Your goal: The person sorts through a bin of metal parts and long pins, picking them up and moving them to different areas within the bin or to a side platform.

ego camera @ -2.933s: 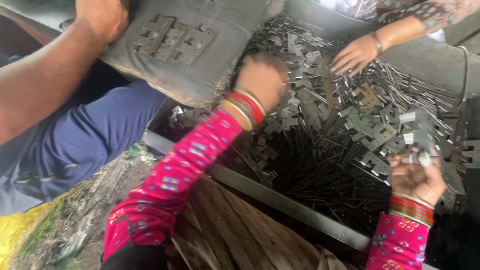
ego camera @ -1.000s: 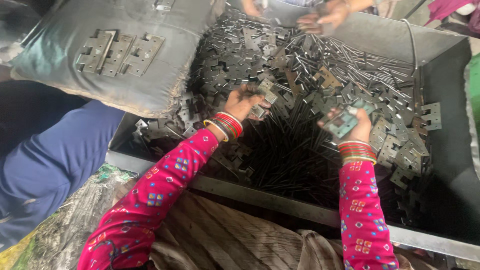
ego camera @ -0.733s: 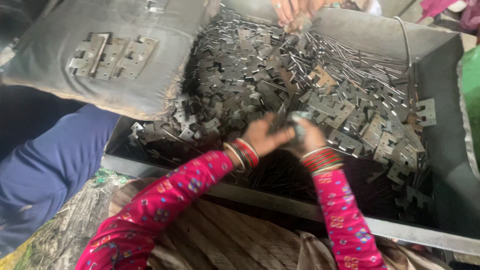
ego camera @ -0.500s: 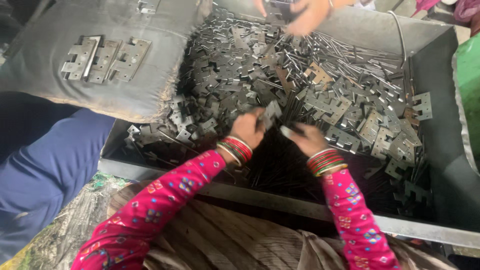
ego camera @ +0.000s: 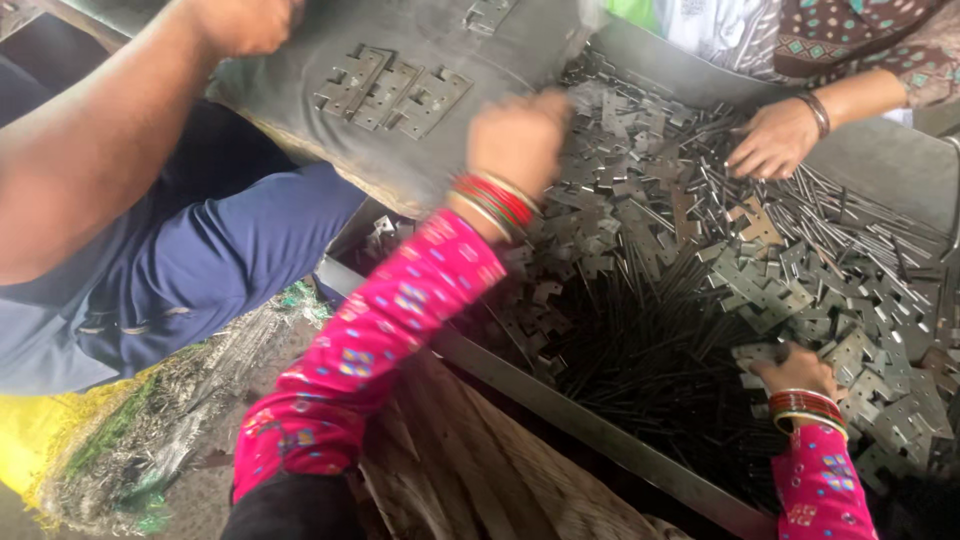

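A metal tray (ego camera: 600, 435) holds a heap of grey hinge plates (ego camera: 640, 215) and thin dark metal pins (ego camera: 650, 350). My left hand (ego camera: 520, 135), blurred, is stretched to the heap's far left edge beside a grey sack (ego camera: 300, 120). Its back faces me and its fingers are hidden. Three joined hinge plates (ego camera: 395, 90) lie on the sack. My right hand (ego camera: 795, 368) rests low on the heap at the right, fingers curled over a hinge plate (ego camera: 752, 355). Both my wrists wear red bangles and pink patterned sleeves.
Another person's hand (ego camera: 772, 140) with a bracelet picks at the heap's far side. At the left, a second person's bare arm (ego camera: 90, 160) reaches over the sack, above blue trousers (ego camera: 200, 260). Straw-like debris (ego camera: 170, 410) lies below.
My hands were together over the heap's middle. My left hand has since swung up and left to the sack's edge. My right hand has dropped to the plates at the right.
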